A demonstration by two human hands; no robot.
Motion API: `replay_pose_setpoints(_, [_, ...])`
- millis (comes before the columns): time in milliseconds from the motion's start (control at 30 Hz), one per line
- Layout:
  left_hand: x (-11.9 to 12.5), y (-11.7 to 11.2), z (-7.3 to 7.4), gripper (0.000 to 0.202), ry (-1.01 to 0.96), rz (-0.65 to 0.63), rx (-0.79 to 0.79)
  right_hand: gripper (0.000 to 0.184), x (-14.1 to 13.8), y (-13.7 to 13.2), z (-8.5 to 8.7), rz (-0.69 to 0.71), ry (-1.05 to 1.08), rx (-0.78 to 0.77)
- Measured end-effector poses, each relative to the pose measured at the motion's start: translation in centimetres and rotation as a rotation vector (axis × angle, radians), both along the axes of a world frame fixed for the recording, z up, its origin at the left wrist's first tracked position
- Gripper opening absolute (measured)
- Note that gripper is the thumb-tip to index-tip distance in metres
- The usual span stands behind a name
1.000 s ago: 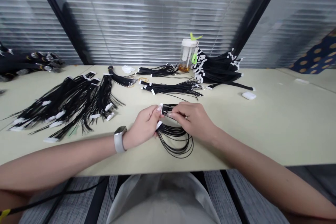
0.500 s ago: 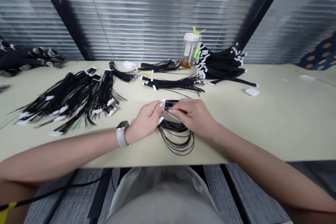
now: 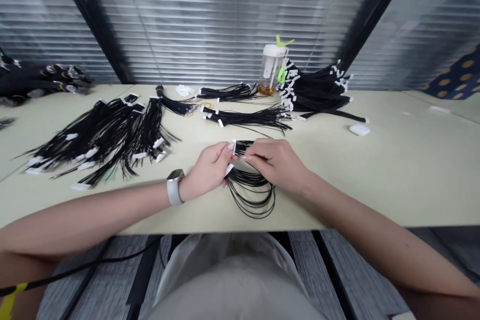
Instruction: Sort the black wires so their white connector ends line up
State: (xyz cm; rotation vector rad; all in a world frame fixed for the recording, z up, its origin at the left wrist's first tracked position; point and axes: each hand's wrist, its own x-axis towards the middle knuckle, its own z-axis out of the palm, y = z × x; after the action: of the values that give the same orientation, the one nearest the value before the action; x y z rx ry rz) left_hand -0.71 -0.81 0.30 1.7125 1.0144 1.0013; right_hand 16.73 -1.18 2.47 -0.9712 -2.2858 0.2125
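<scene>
A wire harness [image 3: 252, 192] of thin black wires hangs in a loop between my hands, low over the table's front part. My left hand [image 3: 210, 169] is closed on its white connectors; one connector [image 3: 234, 147] sticks up at the thumb, another white connector [image 3: 229, 170] shows just below. With thumb and forefinger together, my right hand [image 3: 275, 162] pinches the black wires a short way right of the upper connector. The exact wire between those fingertips is too small to make out.
Black wire bundles with white connectors [image 3: 112, 135] lie on the left of the table [image 3: 393, 170]. Further bundles [image 3: 247, 119] lie behind my hands. A clear bottle [image 3: 268, 72] stands beside a big cable pile [image 3: 318, 90]. A small white case [image 3: 359, 130] lies to the right.
Hardly anything differs. Both hands keep their hold on the harness, and the wire loop has drawn in slightly. The view has tilted a little.
</scene>
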Motion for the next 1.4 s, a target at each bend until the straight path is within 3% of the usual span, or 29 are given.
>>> replay_pose_setpoints(667, [-0.02, -0.41, 0.21, 0.039, 0.025, -0.003, -0.012, 0.021, 0.4, 0.13, 0.16, 0.016, -0.12, 0.055])
replay_pose_setpoints(1400, [0.16, -0.48, 0.14, 0.04, 0.007, 0.0, -0.008, 0.021, 0.22, 0.15, 0.15, -0.053, -0.098, 0.075])
